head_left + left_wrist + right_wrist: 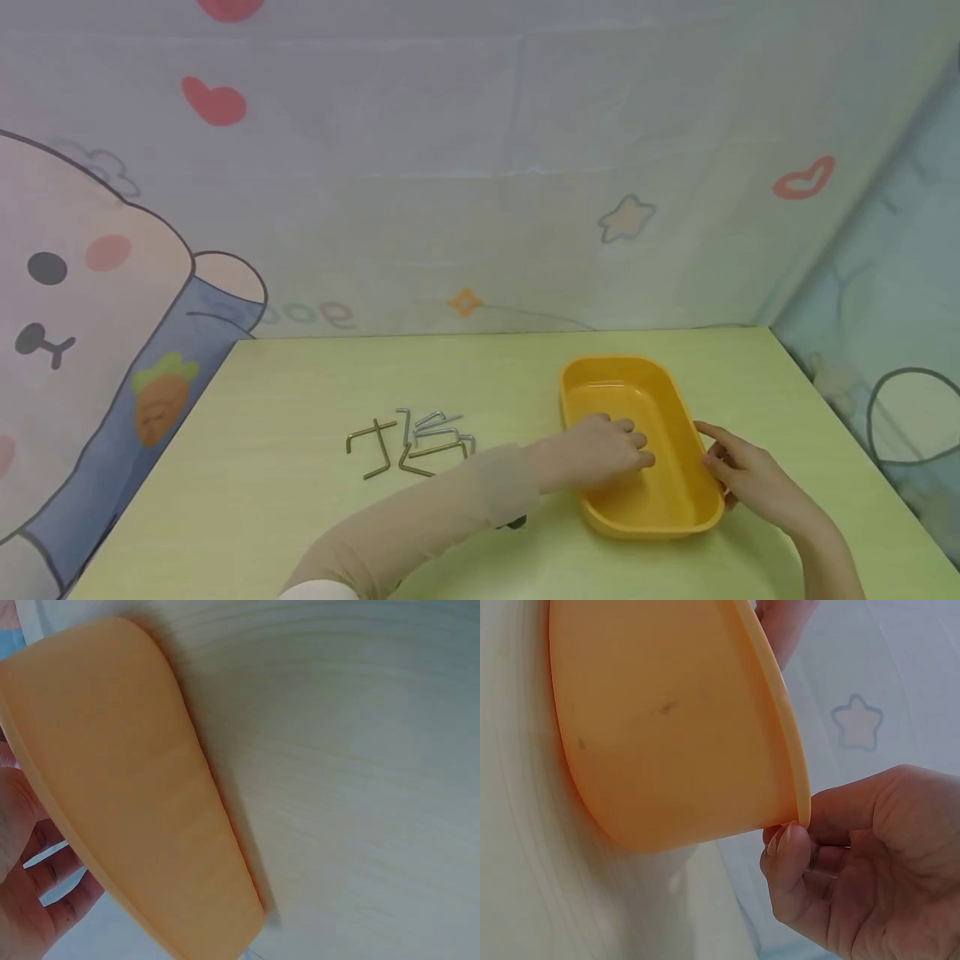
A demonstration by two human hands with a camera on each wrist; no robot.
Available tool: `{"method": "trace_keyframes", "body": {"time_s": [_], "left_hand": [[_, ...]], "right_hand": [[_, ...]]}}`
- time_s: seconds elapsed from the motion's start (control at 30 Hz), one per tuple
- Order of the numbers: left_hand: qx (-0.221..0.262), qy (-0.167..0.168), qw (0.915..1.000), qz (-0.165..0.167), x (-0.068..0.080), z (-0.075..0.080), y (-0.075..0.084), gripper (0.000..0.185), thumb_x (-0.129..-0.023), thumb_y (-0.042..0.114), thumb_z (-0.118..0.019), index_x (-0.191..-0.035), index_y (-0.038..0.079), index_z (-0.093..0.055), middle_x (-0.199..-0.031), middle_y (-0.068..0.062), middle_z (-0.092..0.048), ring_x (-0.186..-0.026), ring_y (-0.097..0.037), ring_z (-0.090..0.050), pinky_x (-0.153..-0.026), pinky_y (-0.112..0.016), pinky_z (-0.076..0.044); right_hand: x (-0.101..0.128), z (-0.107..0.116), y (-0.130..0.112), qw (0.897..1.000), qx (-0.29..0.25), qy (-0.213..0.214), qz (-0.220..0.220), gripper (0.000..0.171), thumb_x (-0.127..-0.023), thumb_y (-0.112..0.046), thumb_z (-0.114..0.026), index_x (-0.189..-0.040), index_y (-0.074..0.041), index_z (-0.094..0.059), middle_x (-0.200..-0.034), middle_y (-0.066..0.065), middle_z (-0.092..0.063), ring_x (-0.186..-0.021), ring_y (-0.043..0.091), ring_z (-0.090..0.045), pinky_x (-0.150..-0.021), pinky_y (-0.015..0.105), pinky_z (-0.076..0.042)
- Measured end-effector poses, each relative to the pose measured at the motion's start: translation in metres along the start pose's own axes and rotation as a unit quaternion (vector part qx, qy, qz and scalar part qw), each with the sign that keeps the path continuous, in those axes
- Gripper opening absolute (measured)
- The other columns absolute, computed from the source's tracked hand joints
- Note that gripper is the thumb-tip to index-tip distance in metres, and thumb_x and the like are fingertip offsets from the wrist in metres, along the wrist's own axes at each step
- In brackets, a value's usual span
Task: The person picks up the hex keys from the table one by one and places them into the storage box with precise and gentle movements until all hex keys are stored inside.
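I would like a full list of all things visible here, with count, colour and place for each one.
tray: one, orange, on the table's right half
hex keys: a small pile, count unclear, silver, left of the tray
table: one, pale green, under everything
backdrop: one, pale cartoon print, behind the table
left hand: over the tray's left rim, reaching inside
right hand: fingers on the tray's right rim

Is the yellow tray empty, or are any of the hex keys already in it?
Empty as far as visible: the yellow tray shows bare floor, partly hidden by the left hand. The hex keys lie on the table.
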State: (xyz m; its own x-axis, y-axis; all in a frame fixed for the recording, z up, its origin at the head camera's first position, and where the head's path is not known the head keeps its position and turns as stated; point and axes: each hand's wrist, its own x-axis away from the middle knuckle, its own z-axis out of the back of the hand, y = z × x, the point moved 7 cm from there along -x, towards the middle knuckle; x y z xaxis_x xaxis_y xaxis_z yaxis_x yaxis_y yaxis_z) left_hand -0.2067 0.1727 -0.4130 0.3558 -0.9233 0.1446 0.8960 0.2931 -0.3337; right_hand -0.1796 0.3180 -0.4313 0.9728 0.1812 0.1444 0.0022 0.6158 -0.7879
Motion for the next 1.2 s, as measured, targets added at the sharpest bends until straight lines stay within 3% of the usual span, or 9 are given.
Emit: {"method": "trace_keyframes", "body": {"time_s": [0.3, 0.7, 1.2], "left_hand": [[0.009, -0.006, 0.9999, -0.012, -0.011, -0.002, -0.004, 0.025, -0.098, 0.027, -0.051, -0.118, 0.036, -0.063, -0.11, 0.019, -0.062, -0.093, -0.002, -0.054, -0.068, -0.015, -0.042], [0.037, -0.038, 0.9981, -0.029, -0.026, -0.021, 0.001, 0.019, -0.099, 0.026, -0.051, -0.109, 0.036, -0.063, -0.102, 0.018, -0.06, -0.092, -0.003, -0.051, -0.07, -0.018, -0.04], [0.048, -0.047, 0.9969, -0.041, -0.03, -0.033, 0.006, 0.016, -0.097, 0.025, -0.054, -0.107, 0.034, -0.063, -0.1, 0.017, -0.059, -0.089, -0.003, -0.051, -0.071, -0.017, -0.043]], "right_hand": [[0.0, 0.0, 0.0, 1.0, 0.006, 0.004, -0.005, 0.052, -0.102, -0.016, -0.043, -0.146, 0.006, -0.026, -0.096, 0.014, -0.055, -0.063, 0.009, -0.055, -0.056, 0.028, -0.053], [-0.001, 0.0, 0.001, 1.0, 0.006, 0.0, -0.005, 0.053, -0.102, -0.016, -0.043, -0.147, 0.006, -0.026, -0.097, 0.014, -0.056, -0.063, 0.01, -0.056, -0.056, 0.028, -0.053], [0.0, 0.0, 0.0, 1.0, 0.006, 0.003, -0.009, 0.052, -0.102, -0.014, -0.043, -0.146, 0.006, -0.026, -0.096, 0.014, -0.056, -0.063, 0.009, -0.055, -0.055, 0.028, -0.053]]}}
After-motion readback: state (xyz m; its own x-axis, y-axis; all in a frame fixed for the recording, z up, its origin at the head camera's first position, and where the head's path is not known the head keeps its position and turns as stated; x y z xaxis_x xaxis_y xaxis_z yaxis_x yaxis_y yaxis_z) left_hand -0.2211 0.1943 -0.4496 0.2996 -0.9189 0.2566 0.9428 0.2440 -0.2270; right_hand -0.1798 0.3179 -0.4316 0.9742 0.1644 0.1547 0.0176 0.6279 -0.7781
